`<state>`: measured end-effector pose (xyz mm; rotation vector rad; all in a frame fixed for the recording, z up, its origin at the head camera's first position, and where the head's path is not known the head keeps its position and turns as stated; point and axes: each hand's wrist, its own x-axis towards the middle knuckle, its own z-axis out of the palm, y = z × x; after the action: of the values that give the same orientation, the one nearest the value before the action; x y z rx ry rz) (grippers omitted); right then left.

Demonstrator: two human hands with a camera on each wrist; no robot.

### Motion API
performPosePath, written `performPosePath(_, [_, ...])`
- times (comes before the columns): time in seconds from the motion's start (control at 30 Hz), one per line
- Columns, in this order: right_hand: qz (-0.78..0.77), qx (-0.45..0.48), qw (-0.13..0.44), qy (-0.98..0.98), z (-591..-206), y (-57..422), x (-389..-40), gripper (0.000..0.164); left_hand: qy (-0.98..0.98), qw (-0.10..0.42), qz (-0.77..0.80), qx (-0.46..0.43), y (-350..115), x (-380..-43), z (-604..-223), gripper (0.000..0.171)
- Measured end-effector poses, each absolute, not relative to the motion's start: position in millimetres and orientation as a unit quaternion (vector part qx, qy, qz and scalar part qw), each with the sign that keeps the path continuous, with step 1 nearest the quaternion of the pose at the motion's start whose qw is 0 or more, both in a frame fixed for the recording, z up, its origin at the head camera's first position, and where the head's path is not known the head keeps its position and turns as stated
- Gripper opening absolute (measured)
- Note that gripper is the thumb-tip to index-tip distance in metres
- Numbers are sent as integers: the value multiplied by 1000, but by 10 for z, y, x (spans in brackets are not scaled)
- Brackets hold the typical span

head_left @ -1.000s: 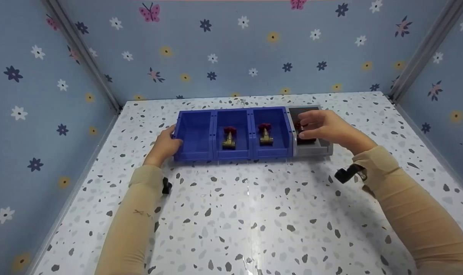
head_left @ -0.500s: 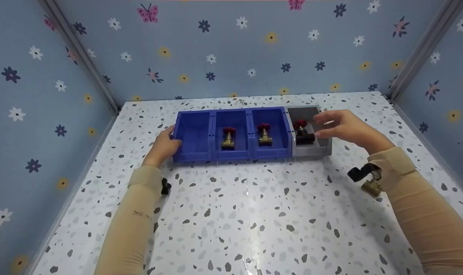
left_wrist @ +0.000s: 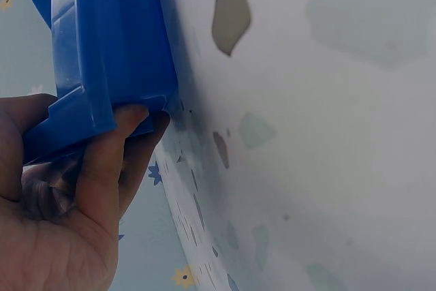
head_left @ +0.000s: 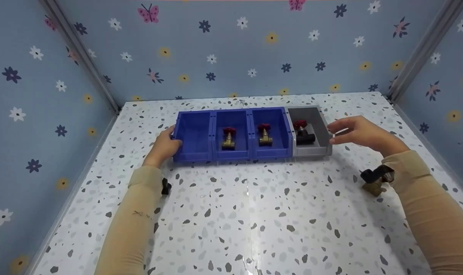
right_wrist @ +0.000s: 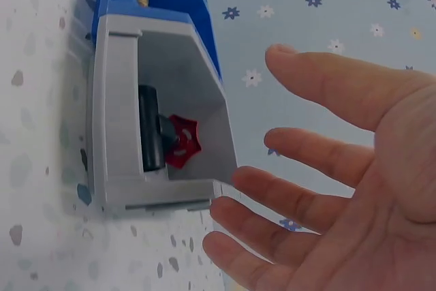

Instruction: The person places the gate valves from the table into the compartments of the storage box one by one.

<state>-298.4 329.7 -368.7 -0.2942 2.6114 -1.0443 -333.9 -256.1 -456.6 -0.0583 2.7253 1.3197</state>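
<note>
My left hand [head_left: 164,146] grips the left end of a blue bin [head_left: 195,152], thumb and fingers around its wall; the left wrist view shows the fingers [left_wrist: 102,175] against the blue plastic. This bin holds nothing visible. My right hand [head_left: 365,133] has its fingers spread beside the right wall of a grey bin [head_left: 311,152], fingertips at or very near its edge; nothing is in the palm [right_wrist: 347,236]. Inside the grey bin lies a black valve [head_left: 304,138] with a red handwheel [right_wrist: 184,142]. Two more blue bins in the row each hold a brass valve [head_left: 228,143] with a red handwheel.
Another brass valve [head_left: 373,187] lies on the speckled table [head_left: 231,221], partly hidden behind the right wrist's black strap mount [head_left: 372,175]. Flower-patterned walls [head_left: 231,49] stand behind the bins and at both sides.
My right hand has moved from over the grey bin to the right, to its outer side, uncovering the black valve. The brass valve by the right wrist has come into sight. My left hand stays put.
</note>
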Motion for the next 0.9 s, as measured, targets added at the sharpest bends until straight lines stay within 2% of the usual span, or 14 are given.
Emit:
performPosePath(0.63, [-319,-119,219,914,-3869,3758,-2951,65,900,61,431,-24,-2573,-3352,-4589,78])
performPosePath(0.9, [-293,-117,223,922,-3900,3903,-2923,67,902,56,429,-20,-2572,-3356,-4594,78])
